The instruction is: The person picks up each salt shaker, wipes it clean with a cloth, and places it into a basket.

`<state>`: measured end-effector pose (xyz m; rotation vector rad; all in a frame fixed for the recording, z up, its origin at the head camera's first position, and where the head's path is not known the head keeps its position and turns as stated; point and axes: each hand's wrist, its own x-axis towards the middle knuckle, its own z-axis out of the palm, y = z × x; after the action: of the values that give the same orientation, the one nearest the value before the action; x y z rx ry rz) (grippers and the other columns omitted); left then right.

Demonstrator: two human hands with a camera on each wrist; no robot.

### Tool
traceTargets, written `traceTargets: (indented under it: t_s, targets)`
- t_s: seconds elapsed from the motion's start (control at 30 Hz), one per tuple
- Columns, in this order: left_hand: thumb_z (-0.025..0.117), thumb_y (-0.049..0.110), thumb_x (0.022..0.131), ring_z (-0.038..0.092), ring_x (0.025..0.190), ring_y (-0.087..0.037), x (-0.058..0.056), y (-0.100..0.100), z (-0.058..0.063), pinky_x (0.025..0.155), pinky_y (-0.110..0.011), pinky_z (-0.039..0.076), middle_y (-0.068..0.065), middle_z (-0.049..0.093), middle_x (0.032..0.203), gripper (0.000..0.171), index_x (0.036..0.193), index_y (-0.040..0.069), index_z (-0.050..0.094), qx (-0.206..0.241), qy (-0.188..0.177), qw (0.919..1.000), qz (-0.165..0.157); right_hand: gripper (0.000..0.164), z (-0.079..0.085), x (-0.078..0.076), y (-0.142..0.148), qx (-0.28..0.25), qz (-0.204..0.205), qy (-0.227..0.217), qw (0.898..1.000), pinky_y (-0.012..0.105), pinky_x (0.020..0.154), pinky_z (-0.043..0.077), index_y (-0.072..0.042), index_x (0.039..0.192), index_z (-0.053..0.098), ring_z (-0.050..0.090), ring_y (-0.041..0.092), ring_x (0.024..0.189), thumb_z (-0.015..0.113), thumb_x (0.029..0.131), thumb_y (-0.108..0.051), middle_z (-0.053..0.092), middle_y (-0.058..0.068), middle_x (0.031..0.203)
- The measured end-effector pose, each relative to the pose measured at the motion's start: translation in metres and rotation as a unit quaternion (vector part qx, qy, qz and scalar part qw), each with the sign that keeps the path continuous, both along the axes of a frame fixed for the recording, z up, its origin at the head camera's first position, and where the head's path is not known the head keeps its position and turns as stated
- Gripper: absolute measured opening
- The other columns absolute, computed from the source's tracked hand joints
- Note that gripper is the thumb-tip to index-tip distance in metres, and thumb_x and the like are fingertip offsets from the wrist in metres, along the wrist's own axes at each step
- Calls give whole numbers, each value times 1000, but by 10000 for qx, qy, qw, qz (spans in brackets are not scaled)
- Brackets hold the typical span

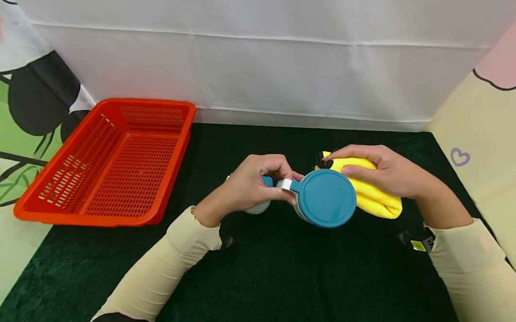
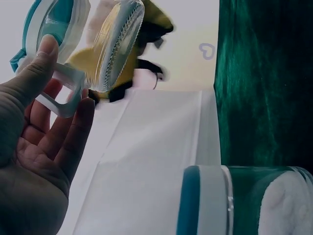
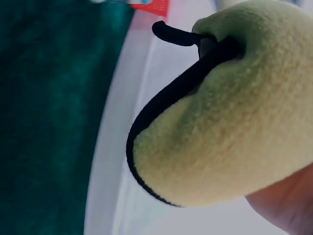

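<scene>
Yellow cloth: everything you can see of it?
Fuzzy, soft-looking yellow cloth with black edging and a loose black strip at one end, folded or rolled into a thick bundle. The right hand grips it, thumb on the near side, fingers over the top. It looks raised off the green surface. It sits just right of the blue-lidded jar, which partly hides it in the head view; whether they touch is unclear.

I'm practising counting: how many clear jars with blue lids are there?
2. One clear blue-lidded jar is in the left hand; the other jar is on dark green cloth, partly hidden from above by that hand.
</scene>
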<state>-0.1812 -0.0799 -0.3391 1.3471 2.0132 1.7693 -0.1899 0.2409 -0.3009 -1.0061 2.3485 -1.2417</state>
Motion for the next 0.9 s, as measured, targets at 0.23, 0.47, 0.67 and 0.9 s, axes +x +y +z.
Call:
traceTargets:
  t_s: [0.23,0.47,0.67,0.9]
  targets:
    - [83,-6,82,70,112,-20,1,1,0,78,-47,59,-5,70,101,24,91,7,64,-33,89,9999,33,33,8,-3,1,-215,207,23,9996,35,63,58,-13,137,63,64,28,74,53,106,-3,62,8,116]
    - [83,-6,82,70,113,-22,5,1,3,82,-43,60,-6,70,102,24,92,5,65,53,39,9999,-129,30,-9,-6,0,-160,192,-588,9980,38,65,59,-12,135,64,66,30,78,52,108,-7,65,11,108]
    - [83,-7,81,70,114,-21,5,1,-2,84,-45,59,-6,69,100,24,92,5,65,-9,67,9999,-134,34,1,-4,0,-158,287,-616,9976,38,61,59,-13,140,60,65,31,70,43,111,-10,63,13,102]
    - [82,-4,83,69,115,-20,7,4,-2,99,-40,54,-4,70,102,21,93,6,67,-116,187,9993,-307,29,20,-8,-7,-52,533,-305,9981,36,62,58,-16,132,65,64,30,72,51,108,-7,62,11,108]
